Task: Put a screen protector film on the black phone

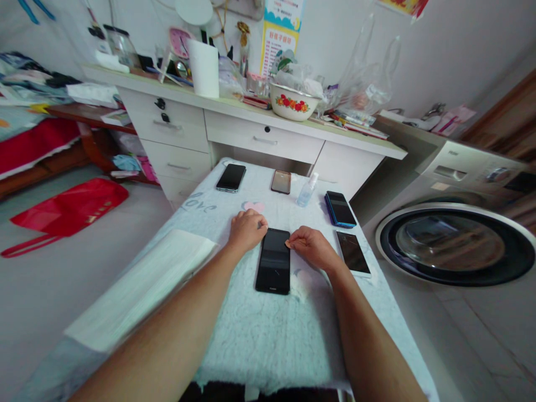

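Note:
A black smartphone (273,265) lies face up on the cloth-covered table, its screen reflecting light. At its upper left corner is my left hand (248,229), closed, with thumb and fingers pinched together. Beside the upper right edge sits my right hand (312,244), its fingers also pinched; a small orange-brown tip shows at them, too small to name. Close to my right forearm lies a white-framed phone (353,254). Behind that is a phone in a blue case (340,209). Further back are a clear spray bottle (307,190), a phone case (281,182) and another black phone (231,177).
A folded white cloth or paper (142,287) lies along the table's left side. Behind the table stands a white desk (263,134) with a flowered bowl (293,101) and a paper roll (203,70). A washing machine (456,167) is at right; a red bag (71,209) lies on the floor.

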`<action>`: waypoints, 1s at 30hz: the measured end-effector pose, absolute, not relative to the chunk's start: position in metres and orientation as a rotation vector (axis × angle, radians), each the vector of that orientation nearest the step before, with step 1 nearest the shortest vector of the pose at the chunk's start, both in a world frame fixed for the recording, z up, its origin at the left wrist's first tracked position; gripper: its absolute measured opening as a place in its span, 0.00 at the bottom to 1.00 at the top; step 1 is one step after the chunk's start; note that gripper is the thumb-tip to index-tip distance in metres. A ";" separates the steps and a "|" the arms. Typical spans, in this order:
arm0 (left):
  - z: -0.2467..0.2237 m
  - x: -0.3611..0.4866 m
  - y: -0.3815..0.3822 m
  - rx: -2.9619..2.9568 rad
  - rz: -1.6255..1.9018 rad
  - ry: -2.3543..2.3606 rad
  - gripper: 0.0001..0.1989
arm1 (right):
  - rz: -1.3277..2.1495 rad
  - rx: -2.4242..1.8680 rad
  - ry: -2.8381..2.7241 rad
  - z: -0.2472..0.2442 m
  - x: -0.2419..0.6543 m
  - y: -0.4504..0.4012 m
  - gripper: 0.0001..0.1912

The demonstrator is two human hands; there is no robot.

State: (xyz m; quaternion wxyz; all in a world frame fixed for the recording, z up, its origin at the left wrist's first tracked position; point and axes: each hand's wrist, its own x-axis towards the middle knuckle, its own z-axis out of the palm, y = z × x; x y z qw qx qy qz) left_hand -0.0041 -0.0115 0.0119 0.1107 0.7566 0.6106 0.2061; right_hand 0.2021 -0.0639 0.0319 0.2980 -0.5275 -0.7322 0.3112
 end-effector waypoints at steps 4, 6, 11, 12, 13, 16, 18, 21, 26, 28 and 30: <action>0.012 -0.004 -0.011 2.214 0.594 1.797 0.09 | 0.604 -1.477 -1.993 0.033 0.197 -0.062 0.05; 0.012 -0.004 -0.011 2.217 0.605 1.796 0.09 | 0.522 -1.502 -2.000 0.031 0.196 -0.059 0.05; 0.012 -0.004 -0.011 2.217 0.619 1.788 0.08 | 0.413 -1.526 -1.994 0.024 0.194 -0.054 0.07; 0.012 -0.004 -0.012 2.216 0.620 1.787 0.08 | 0.402 -1.526 -2.000 0.023 0.194 -0.053 0.07; 0.012 -0.004 -0.012 2.217 0.622 1.785 0.08 | 0.398 -1.523 -2.009 0.023 0.193 -0.053 0.08; 0.011 -0.004 -0.012 2.230 0.624 1.784 0.09 | 0.425 -1.497 -2.046 0.026 0.191 -0.057 0.08; 0.010 -0.005 -0.011 2.233 0.620 1.786 0.09 | 0.460 -1.454 -2.086 0.030 0.189 -0.060 0.08; 0.009 -0.005 -0.011 2.239 0.622 1.787 0.09 | 0.510 -1.363 -2.170 0.035 0.185 -0.066 0.08; 0.011 -0.005 -0.011 2.240 0.620 1.789 0.09 | 0.602 -1.239 -2.306 0.043 0.178 -0.073 0.09; 0.011 -0.004 -0.011 2.236 0.611 1.792 0.09 | 0.618 -1.201 -2.353 0.046 0.176 -0.075 0.10; 0.011 -0.004 -0.011 2.233 0.614 1.795 0.09 | 0.623 -1.175 -2.384 0.049 0.173 -0.077 0.09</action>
